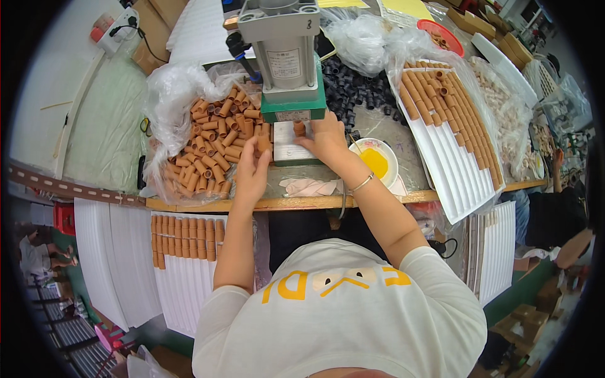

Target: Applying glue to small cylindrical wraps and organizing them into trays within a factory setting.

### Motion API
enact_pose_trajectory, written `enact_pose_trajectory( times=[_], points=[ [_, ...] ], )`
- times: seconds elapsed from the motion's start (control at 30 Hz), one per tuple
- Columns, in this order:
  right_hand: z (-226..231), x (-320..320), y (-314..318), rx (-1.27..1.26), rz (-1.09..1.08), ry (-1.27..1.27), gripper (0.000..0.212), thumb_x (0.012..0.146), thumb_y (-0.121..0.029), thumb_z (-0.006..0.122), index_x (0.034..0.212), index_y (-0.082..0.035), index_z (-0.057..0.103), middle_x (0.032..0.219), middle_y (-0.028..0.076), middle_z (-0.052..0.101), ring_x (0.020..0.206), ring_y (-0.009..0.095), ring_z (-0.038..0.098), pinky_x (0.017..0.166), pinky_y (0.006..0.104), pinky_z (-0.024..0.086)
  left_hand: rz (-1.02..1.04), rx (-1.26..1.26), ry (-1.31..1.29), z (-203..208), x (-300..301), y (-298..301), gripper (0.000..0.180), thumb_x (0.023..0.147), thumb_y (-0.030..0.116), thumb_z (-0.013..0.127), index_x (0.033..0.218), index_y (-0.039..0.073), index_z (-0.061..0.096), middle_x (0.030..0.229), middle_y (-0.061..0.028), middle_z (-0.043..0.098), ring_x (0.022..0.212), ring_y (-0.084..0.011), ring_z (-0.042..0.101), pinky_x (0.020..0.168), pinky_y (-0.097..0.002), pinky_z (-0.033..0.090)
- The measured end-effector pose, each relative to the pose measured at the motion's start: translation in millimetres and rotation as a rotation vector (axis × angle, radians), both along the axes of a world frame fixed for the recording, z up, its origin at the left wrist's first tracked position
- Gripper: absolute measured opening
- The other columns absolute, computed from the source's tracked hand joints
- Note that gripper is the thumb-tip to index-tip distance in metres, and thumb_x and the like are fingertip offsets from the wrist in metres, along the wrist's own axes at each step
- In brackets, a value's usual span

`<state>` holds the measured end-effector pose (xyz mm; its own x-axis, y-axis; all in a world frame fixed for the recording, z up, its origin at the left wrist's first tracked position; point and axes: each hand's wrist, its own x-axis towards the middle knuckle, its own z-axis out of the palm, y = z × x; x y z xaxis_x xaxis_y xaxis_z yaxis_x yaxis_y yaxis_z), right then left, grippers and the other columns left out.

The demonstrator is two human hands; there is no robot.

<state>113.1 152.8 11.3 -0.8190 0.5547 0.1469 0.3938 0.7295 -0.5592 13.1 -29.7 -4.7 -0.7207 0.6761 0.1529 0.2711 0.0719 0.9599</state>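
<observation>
My left hand (253, 173) pinches a small brown tube (263, 141) at the left of the press plate (291, 151). A second brown tube (299, 128) stands upright on that plate, under the green head of the bench press (293, 107). My right hand (329, 140) reaches in from the right, its thumb at this tube's base and its fingers curled beside it; some fingertips are hidden. Beside my left hand spreads a heap of loose brown tubes (211, 142) in clear plastic.
Right of the press are black fittings (359, 88), a bowl of yellow stuff (376, 162) and a white ribbed tray (450, 164) with rows of brown tubes. A crumpled cloth (309, 187) lies by the wooden table edge (290, 204). Another ribbed tray (183, 283) is lower left.
</observation>
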Motion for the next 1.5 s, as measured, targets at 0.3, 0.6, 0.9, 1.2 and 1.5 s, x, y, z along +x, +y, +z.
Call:
enact_pose_trajectory(
  times=[0.3, 0.6, 0.9, 1.2, 1.5],
  points=[
    [28.3, 95.2, -27.0, -0.603, 0.258, 0.304, 0.033, 0.085, -0.013, 0.073, 0.114, -0.003, 0.062, 0.081, 0.000, 0.058, 0.067, 0.006, 0.050, 0.061, 0.0201, 0.042, -0.479, 0.094, -0.575, 19.2, 57.2, 7.8, 0.051, 0.082, -0.004, 0.070, 0.124, 0.003, 0.042, 0.106, -0.0100, 0.065, 0.093, -0.0129, 0.063, 0.081, -0.0236, 0.051],
    [25.5, 117.2, -32.0, -0.379, 0.011, 0.450, 0.018, 0.084, -0.012, 0.073, 0.089, 0.001, 0.062, 0.072, 0.002, 0.060, 0.060, 0.007, 0.052, 0.054, 0.0232, 0.044, -0.122, 0.011, 0.172, 25.5, 107.6, 43.1, 0.043, 0.074, 0.005, 0.081, 0.105, 0.003, 0.050, 0.094, -0.0095, 0.064, 0.078, -0.0173, 0.064, 0.067, -0.0285, 0.053],
    [32.9, 116.5, -27.9, -0.116, -0.095, 0.436, 0.029, 0.076, -0.022, 0.077, 0.080, -0.001, 0.057, 0.061, 0.010, 0.057, 0.053, 0.025, 0.057, 0.052, 0.0343, 0.044, -0.004, 0.236, 0.662, 10.4, 106.9, 54.8, 0.053, 0.070, -0.001, 0.077, 0.116, 0.003, 0.051, 0.093, -0.0121, 0.061, 0.081, -0.0266, 0.061, 0.067, -0.0342, 0.051],
    [0.5, 165.2, 113.8, -0.088, -0.085, 0.201, 0.033, 0.088, 0.004, 0.055, 0.118, -0.008, 0.060, 0.103, 0.014, 0.062, 0.095, 0.024, 0.060, 0.086, 0.0326, 0.048, 0.113, -0.119, 0.347, -1.7, 8.8, -11.1, 0.030, 0.078, 0.003, 0.073, 0.101, 0.005, 0.055, 0.090, -0.0099, 0.059, 0.085, -0.0233, 0.060, 0.079, -0.0335, 0.049],
    [-28.4, 152.0, 152.4, -0.283, 0.164, -0.140, 0.020, 0.075, 0.007, 0.065, 0.094, 0.000, 0.065, 0.082, 0.009, 0.066, 0.077, 0.019, 0.063, 0.072, 0.0297, 0.051, 0.148, -0.765, 0.723, -2.2, -39.4, -66.1, 0.024, 0.074, 0.006, 0.075, 0.093, 0.001, 0.061, 0.087, -0.0142, 0.061, 0.088, -0.0333, 0.060, 0.077, -0.0393, 0.048]
  ],
)
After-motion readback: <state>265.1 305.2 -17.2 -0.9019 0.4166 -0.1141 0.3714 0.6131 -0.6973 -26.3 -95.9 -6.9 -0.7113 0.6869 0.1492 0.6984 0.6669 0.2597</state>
